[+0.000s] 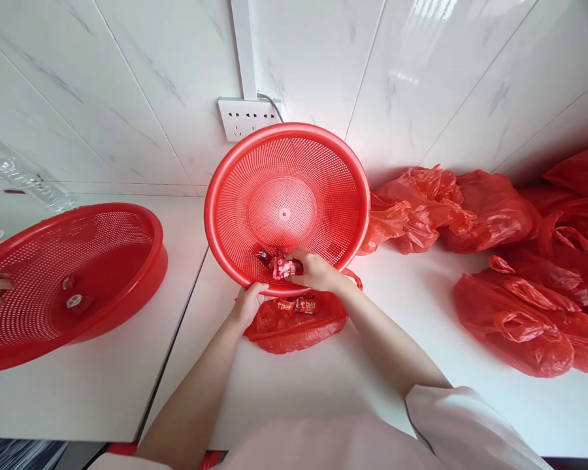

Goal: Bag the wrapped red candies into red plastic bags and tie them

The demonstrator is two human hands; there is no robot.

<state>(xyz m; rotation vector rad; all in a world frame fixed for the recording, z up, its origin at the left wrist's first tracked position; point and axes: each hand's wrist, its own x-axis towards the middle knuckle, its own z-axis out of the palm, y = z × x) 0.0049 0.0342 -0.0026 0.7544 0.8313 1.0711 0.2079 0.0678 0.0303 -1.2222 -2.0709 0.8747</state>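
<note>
My left grip (249,305) pinches the red basket (213,209) by its rim, probably keeping it tilted so the red packets (280,267) collect low, within reach; my right grip (317,270) is closed around some there, beside the open red bag (296,334) on the tabletop (421,294).

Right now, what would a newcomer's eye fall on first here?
Probably the big red basket in the middle, tilted toward the viewer, with the right grip on small packets low inside it. Next, the heap of red bags on the white table at the right, then a second red basket over on the left.
</note>
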